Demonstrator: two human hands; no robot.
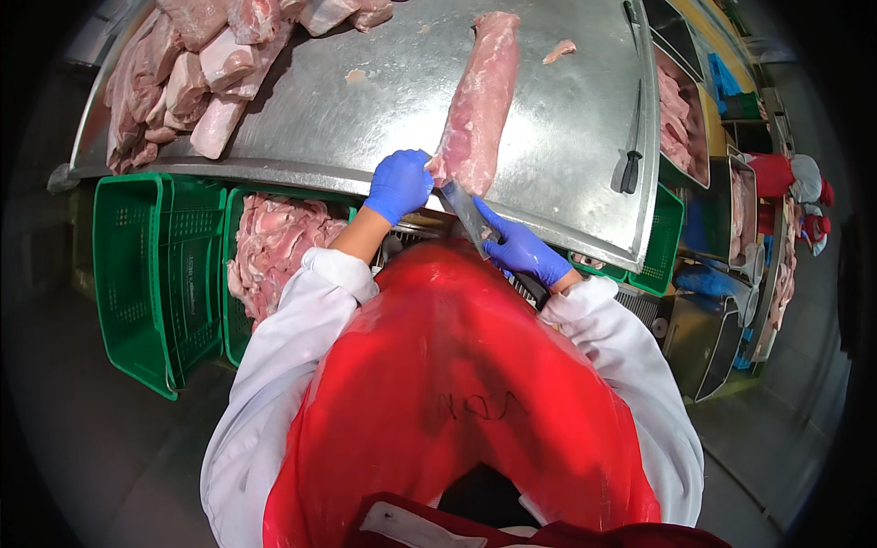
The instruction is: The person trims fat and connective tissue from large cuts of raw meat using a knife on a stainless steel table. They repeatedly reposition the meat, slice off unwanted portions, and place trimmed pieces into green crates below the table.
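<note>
A long pale-pink pork loin [482, 100] lies lengthwise on the metal table, its near end at the front edge. My left hand [400, 187], in a blue glove, is closed at that near end, pinching its left corner. In my right hand [528, 248], also blue-gloved, is a knife [468, 215], its wide blade slanting up and left to the loin's near end. The blade tip touches or nearly touches the meat; I cannot tell how deep it goes. My right fingers are wrapped around the handle, which is partly hidden.
Large meat pieces [187, 78] are heaped at the table's [356, 114] far left. A long thin black-handled tool [630, 169] and a small scrap [559, 51] lie rightward. Green crates [137, 274] stand below the front edge, one holding trimmings [279, 247]. Meat-filled trays [676, 119] and co-workers [804, 183] are at right.
</note>
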